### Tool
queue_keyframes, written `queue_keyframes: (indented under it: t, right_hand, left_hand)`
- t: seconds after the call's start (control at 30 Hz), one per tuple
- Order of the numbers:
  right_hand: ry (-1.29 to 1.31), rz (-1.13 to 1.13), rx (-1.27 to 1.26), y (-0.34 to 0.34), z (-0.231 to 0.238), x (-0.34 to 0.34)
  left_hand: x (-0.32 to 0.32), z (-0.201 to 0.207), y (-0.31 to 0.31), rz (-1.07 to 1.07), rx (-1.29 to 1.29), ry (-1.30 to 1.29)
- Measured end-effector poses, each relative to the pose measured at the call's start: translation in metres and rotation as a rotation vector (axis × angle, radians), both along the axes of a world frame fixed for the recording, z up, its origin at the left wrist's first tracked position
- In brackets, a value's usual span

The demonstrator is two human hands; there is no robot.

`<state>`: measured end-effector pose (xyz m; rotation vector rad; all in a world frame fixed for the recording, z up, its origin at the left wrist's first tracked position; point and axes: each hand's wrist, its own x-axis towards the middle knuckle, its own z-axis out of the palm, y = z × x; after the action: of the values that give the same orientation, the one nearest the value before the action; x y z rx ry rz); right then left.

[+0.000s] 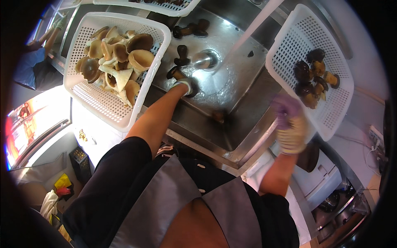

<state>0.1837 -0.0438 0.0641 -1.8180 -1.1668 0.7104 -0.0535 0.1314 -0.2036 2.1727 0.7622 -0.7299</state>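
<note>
Looks like washing mushrooms [176,73]; should rub one next. Can't tell grip of left hand [188,85] or blurry right hand [290,126].

Bare left forearm [159,113] slants toward one o'clock, gloved left hand [189,87] bends down near twelve, bare right forearm [275,177] points just past twelve, gloved right hand [291,124] hovers at three (blurred, its grip unreadable)

Black sleeves [120,165]; grey pointed chest panels [151,202]; pale-cuffed left glove [189,86]; striped cream-and-purple right glove [290,128].
</note>
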Motion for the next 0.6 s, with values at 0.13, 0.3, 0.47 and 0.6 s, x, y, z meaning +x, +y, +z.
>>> queue_keyframes:
  t: [0.13,0.3,0.47,0.6]
  right_hand:
    - [0.109,-0.005,-0.080,0.058,-0.090,-0.043]
    - [0.459,-0.100,-0.119,0.107,-0.180,-0.052]
    - [0.789,-0.280,-0.375,0.130,-0.186,-0.046]
    - [0.459,-0.222,-0.272,0.130,-0.182,-0.064]
  left_hand:
    - [0.036,0.045,0.004,0.794,-0.752,-0.287]
    - [0.064,0.087,0.014,1.112,-1.189,-0.569]
    - [0.081,0.079,0.009,0.690,-0.013,-0.664]
    - [0.082,0.057,0.019,0.541,0.039,-0.480]
